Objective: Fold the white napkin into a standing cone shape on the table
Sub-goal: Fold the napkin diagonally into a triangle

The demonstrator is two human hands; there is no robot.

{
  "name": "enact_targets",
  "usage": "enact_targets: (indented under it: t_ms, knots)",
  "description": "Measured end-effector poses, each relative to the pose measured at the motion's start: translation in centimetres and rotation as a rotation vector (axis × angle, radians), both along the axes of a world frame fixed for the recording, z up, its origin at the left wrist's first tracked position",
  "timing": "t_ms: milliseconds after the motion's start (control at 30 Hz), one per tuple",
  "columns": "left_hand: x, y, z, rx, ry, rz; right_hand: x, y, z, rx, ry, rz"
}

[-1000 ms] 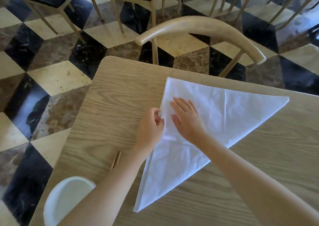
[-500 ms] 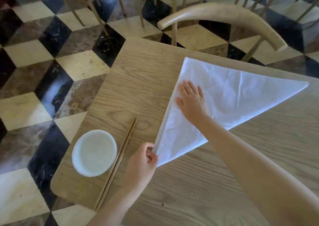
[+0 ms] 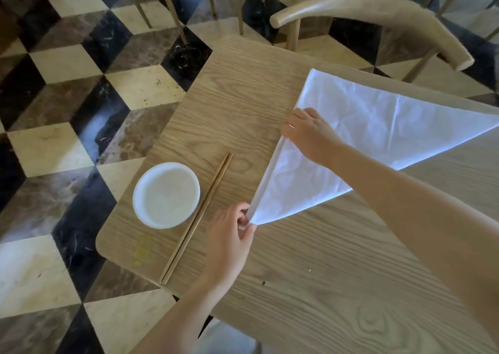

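Observation:
The white napkin [image 3: 378, 126] lies folded into a large triangle on the wooden table [image 3: 310, 272]; its right tip runs out of frame. My left hand [image 3: 232, 234] pinches the napkin's near corner between thumb and fingers, lifting it slightly off the table. My right hand [image 3: 307, 132] grips the napkin's left edge about halfway up, fingers curled over the fold. The edge between my two hands is raised and starting to curl inward.
A white bowl [image 3: 166, 194] sits near the table's left edge, with a pair of wooden chopsticks [image 3: 198, 216] lying beside it, just left of my left hand. A wooden chair [image 3: 378, 10] stands behind the table. A checkered marble floor surrounds the table.
My left hand slid down the napkin's left edge to its near corner and pinched it. My right hand went from pressing flat on the cloth to gripping its left edge.

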State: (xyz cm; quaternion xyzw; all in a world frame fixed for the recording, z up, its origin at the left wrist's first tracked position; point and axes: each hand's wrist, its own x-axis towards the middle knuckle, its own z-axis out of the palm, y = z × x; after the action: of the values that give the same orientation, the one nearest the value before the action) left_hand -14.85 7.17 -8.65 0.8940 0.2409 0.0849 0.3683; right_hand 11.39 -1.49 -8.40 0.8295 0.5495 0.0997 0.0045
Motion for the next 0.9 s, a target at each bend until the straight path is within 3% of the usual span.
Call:
enact_targets:
  t_ms: [233,633,767,900]
  knots:
    - [-0.4,0.4,-0.6,-0.017,-0.068,-0.012,0.4,0.4,0.7,-0.044,-0.062,0.12]
    - [0.5,-0.4,-1.0,0.075,0.034,0.132,0.9,0.9,-0.4,-0.052,-0.08,-0.049]
    - [0.9,-1.0,-0.6,0.123,0.086,0.174,1.1,1.0,-0.9,-0.012,0.043,-0.079]
    - [0.8,-1.1,-0.6,0.142,0.119,0.175,1.9,0.2,-0.9,0.164,0.376,-0.254]
